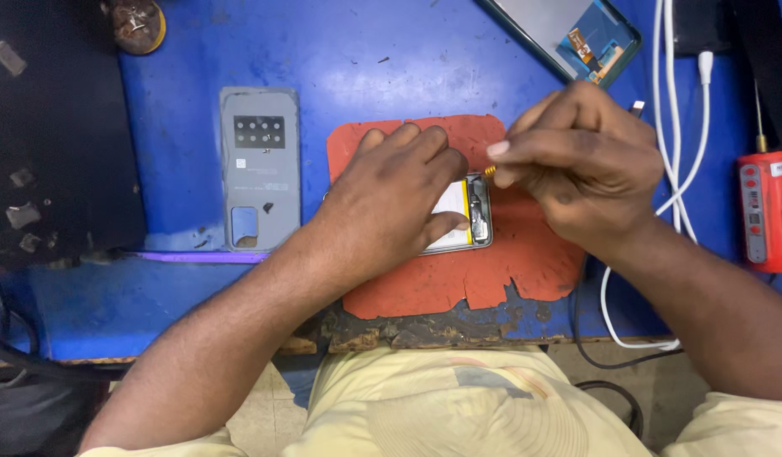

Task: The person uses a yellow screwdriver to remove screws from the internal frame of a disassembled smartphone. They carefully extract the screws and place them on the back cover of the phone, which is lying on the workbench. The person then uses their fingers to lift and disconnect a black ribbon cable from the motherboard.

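An opened phone (469,216) lies on a worn orange mat (509,254), its white battery and metal frame showing at the right end. My left hand (391,199) lies flat over most of the phone and holds it down. My right hand (577,156) is closed around a small tool with a yellow tip (490,171), which points at the phone's upper right corner. Most of the tool is hidden inside the fist.
A grey phone back cover (258,169) lies left of the mat on the blue table (366,59). A screen panel (577,34) rests at the top right. White cables (674,127) and a red tool (768,211) sit at the right. A dark tray (52,144) stands at the left.
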